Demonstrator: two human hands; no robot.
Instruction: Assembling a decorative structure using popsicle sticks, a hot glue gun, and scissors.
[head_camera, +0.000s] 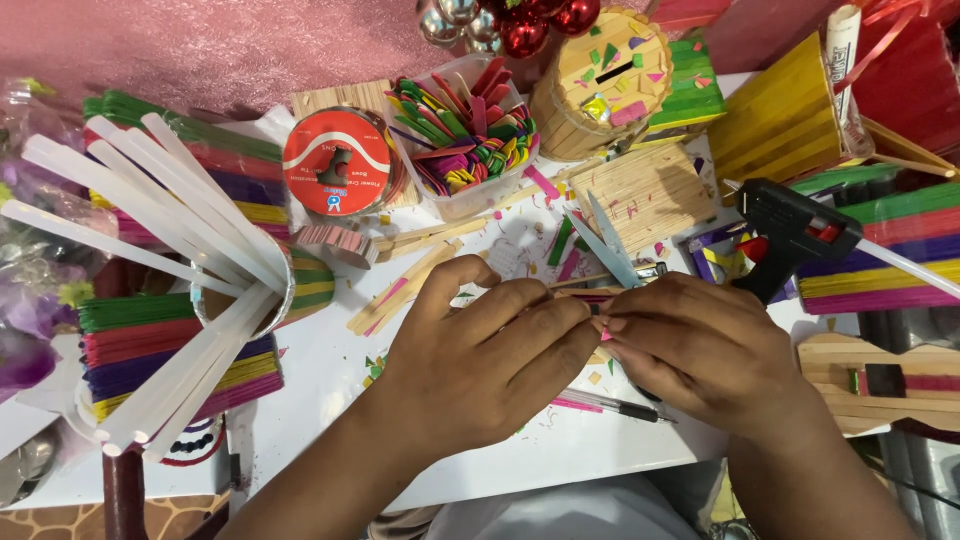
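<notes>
Both hands meet at the table's centre. The left hand (480, 365) and right hand (700, 350) pinch a small pink stick piece (600, 325) between their fingertips, over the white table (320, 400). Scissors (610, 250) lie just behind; a black glue gun (790, 235) rests to the right.

Left hand (480, 365) and right hand (690, 345) pinch a small pink stick (600, 322) together above the white table (330, 400).

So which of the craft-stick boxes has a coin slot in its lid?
The round box at top centre, dotted with coloured scraps; the square plain-wood box below it has no slot.
</notes>
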